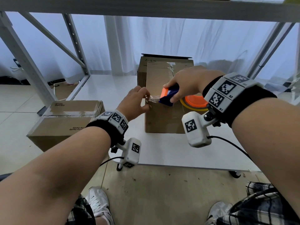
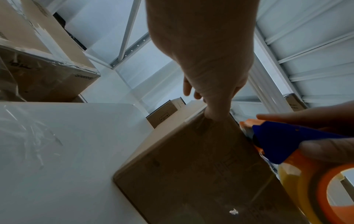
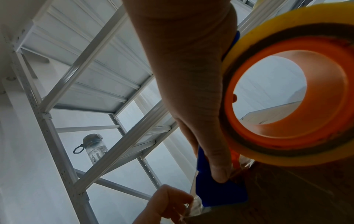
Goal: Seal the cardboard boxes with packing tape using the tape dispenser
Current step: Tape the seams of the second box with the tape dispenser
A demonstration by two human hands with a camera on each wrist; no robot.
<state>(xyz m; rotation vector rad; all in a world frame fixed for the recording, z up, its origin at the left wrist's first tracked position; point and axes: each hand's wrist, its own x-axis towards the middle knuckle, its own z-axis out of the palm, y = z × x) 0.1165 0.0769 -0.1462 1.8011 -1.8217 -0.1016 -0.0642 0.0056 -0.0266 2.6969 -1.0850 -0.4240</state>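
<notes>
— Cardboard first: from the head camera, where is the box being sealed?

— The tall cardboard box (image 1: 164, 111) stands on the white table (image 1: 170, 153), with a strip of clear tape already along its top. A second, taller box (image 1: 142, 69) stands just behind it, touching or nearly so. Off the table's left edge a low taped box (image 1: 65, 120) sits on the floor.

— And the hands in that view?

— The left hand (image 1: 134, 103) has its fingers curled, pinching the loose end of the clear tape (image 1: 153, 100) at the box's near top edge. The right hand (image 1: 186, 83) grips the blue and orange tape dispenser (image 1: 167, 96), thumb underneath, fingers on top; its yellowish roll (image 1: 194, 103) with an orange core sits toward the wrist.

— What does the left wrist camera add?

— The left hand's (image 2: 203, 53) fingertips meet at the box's (image 2: 201, 174) upper corner, pressed on film there. The dispenser's (image 2: 287, 141) blue body comes in from the right, close to the same edge, held by the other hand's fingers (image 2: 306, 116).

— The right wrist camera?

— The right hand (image 3: 191, 83) is wrapped round the blue dispenser (image 3: 220, 194), the roll (image 3: 287, 91) filling the right side. Below, the left hand (image 3: 164, 203) pinches crumpled clear tape (image 3: 196, 204) right at the blue front edge. A water bottle (image 3: 94, 148) stands on a metal shelf rack (image 3: 118, 145) behind.
</notes>
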